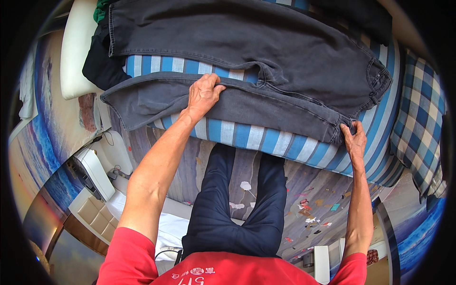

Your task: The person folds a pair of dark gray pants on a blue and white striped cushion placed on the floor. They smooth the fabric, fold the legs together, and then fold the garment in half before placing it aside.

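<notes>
A pair of dark grey jeans (pixel 294 50) lies spread on a blue-and-white striped sofa seat (pixel 242 134), waistband to the right and leg ends to the left. The two legs are apart, and striped fabric shows between them. My left hand (pixel 204 93) is closed on the upper edge of the near leg, about midway along it, fingertips partly hidden by the cloth. At the near corner of the waistband, my right hand (pixel 354 138) pinches the denim between thumb and fingers.
Black clothing (pixel 104 61) lies beside the leg ends, near a cream armrest (pixel 78 52). A checked cushion (pixel 418 126) leans at the right end. Coloured scraps (pixel 311 220) litter the patterned floor to the right of my legs. A white appliance (pixel 93 173) stands at the left.
</notes>
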Action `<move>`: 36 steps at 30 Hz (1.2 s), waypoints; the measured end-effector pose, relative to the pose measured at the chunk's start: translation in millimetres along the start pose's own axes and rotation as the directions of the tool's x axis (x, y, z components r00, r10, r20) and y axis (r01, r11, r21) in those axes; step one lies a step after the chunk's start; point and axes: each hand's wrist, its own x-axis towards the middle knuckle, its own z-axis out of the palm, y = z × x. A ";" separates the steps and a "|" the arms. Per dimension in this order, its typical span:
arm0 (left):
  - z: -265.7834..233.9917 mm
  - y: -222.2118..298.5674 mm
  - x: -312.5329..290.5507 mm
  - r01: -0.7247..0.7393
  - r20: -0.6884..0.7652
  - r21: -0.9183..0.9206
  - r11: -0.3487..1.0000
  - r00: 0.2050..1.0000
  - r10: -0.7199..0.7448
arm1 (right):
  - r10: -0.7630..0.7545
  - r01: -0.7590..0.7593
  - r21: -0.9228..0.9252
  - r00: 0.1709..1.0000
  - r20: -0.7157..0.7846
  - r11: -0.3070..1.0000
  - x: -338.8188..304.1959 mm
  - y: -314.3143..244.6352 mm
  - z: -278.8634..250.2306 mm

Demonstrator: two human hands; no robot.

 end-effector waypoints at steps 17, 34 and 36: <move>-14.2 -28.9 -43.0 -0.031 -0.123 0.069 0.997 0.992 0.040 | -0.471 0.451 -0.137 0.830 -0.300 0.882 -52.3 -87.1 18.4; -40.2 -73.3 -33.4 -0.024 -0.043 -0.041 0.999 0.999 0.022 | -0.203 0.171 0.205 0.969 0.144 0.964 -56.4 -265.6 202.0; -51.4 -88.2 -43.3 -0.033 -0.036 -0.024 0.999 0.999 0.032 | -0.189 0.168 0.163 0.973 0.130 0.972 -55.1 -263.2 208.9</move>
